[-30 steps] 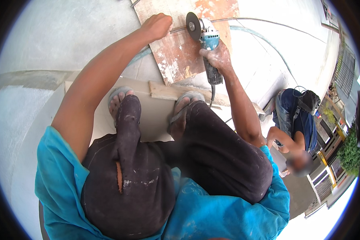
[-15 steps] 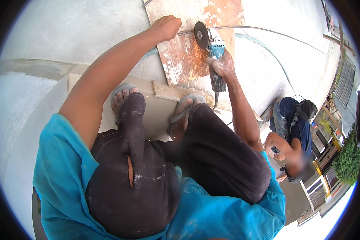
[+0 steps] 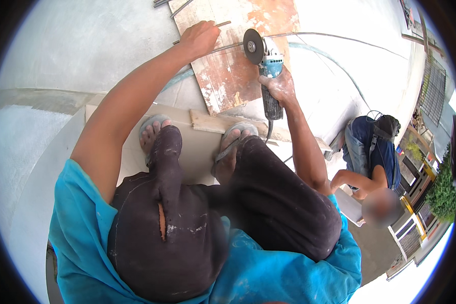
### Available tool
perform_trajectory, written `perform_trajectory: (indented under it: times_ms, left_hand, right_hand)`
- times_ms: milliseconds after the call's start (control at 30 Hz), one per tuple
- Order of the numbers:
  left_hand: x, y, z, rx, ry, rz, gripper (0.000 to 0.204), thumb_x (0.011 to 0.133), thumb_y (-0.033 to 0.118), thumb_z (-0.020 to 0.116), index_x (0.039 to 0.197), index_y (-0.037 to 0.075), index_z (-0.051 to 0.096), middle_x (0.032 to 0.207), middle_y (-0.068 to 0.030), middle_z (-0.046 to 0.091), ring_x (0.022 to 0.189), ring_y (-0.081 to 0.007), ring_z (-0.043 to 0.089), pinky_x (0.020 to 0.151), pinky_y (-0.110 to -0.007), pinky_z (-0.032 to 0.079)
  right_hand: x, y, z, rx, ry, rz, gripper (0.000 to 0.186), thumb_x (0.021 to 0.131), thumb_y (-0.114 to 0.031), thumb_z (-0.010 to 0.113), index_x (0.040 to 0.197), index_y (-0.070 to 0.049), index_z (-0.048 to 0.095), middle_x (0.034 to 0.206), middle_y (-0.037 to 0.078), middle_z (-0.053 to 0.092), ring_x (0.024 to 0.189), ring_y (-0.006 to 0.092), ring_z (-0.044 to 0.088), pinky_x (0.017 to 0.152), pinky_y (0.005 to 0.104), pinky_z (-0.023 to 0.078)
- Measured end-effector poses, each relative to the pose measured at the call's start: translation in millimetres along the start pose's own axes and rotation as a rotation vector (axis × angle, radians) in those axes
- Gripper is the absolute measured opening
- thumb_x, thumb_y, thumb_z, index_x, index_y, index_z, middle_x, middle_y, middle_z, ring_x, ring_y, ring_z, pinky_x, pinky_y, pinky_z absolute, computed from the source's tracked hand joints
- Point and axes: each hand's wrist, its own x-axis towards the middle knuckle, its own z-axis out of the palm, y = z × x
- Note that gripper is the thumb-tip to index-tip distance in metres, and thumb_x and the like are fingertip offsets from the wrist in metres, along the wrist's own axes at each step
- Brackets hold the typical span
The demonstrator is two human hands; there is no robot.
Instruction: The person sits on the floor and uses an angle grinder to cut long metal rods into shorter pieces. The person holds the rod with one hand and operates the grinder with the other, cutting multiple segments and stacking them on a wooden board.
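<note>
Angle grinder (image 3: 272, 65) lies within gripping right fingers (image 3: 266, 81), left fingers (image 3: 211, 33) clasping a short rod (image 3: 224, 23)

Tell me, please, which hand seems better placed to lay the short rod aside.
Probably the left hand: the short rod is in its grip, sticking out on both sides of the fist, while the right hand is occupied with the angle grinder.
</note>
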Motion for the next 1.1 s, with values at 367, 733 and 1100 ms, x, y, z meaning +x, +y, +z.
perform_trajectory:
  times_ms: [367,733,1100]
  left_hand:
    - [-21.1,9.9,10.0,0.023,-0.084,-0.086,0.012,0.082,-0.007,0.062,0.085,-0.004,0.072,0.095,-0.0262,0.072,0.093,-0.0424,0.072,0.075,-0.050,0.059]
    - [-18.6,8.8,13.4,-0.008,-0.047,-0.072,0.012,0.080,-0.007,0.061,0.084,-0.004,0.072,0.094,-0.0271,0.071,0.093,-0.0441,0.071,0.076,-0.051,0.058]
    - [-18.6,11.1,8.6,0.037,-0.149,-0.074,0.016,0.084,-0.003,0.062,0.092,0.000,0.076,0.102,-0.0197,0.075,0.098,-0.0363,0.074,0.077,-0.045,0.062]
  right_hand:
    - [11.3,-16.6,3.5,-0.059,-0.063,-0.037,0.065,0.069,-0.024,0.079,0.125,0.002,0.062,0.109,0.023,0.073,0.104,0.0360,0.071,0.092,0.0428,0.055]
    - [14.7,-25.1,2.8,-0.095,-0.070,-0.014,0.064,0.069,-0.025,0.079,0.125,0.002,0.062,0.109,0.023,0.073,0.102,0.0358,0.072,0.091,0.0429,0.055]
    - [7.5,-23.0,2.8,-0.211,-0.056,0.046,0.066,0.072,-0.028,0.078,0.128,0.002,0.061,0.109,0.022,0.074,0.103,0.0360,0.072,0.092,0.0441,0.055]
